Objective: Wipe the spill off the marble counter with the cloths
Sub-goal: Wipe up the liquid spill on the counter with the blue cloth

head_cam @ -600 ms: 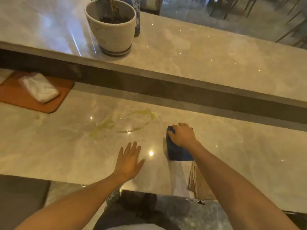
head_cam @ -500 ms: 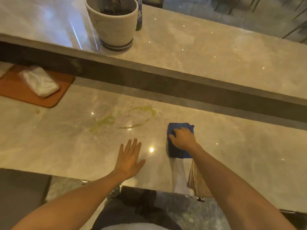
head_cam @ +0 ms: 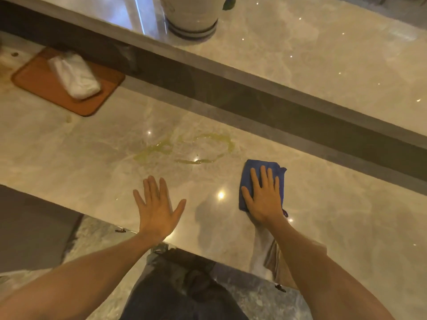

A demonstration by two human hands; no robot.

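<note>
A yellowish-green spill (head_cam: 184,148) lies in a thin looping streak on the lower marble counter (head_cam: 69,162). To its right sits a folded blue cloth (head_cam: 265,167), with my right hand (head_cam: 263,197) pressed flat on top of it, fingers spread. A white cloth (head_cam: 261,252) and a tan cloth (head_cam: 277,266) lie by the counter's near edge, partly under my right forearm. My left hand (head_cam: 157,209) rests flat and open on the bare marble just below the spill, holding nothing.
An orange mat (head_cam: 41,84) with a white folded packet (head_cam: 74,75) lies at the far left. A raised marble ledge (head_cam: 323,54) behind a dark step carries a plant pot (head_cam: 191,17). The counter's near edge drops to the floor.
My right hand has flattened onto the blue cloth, fingers now spread instead of curled. The blue cloth now lies clear of the white cloth. My left hand stays in place.
</note>
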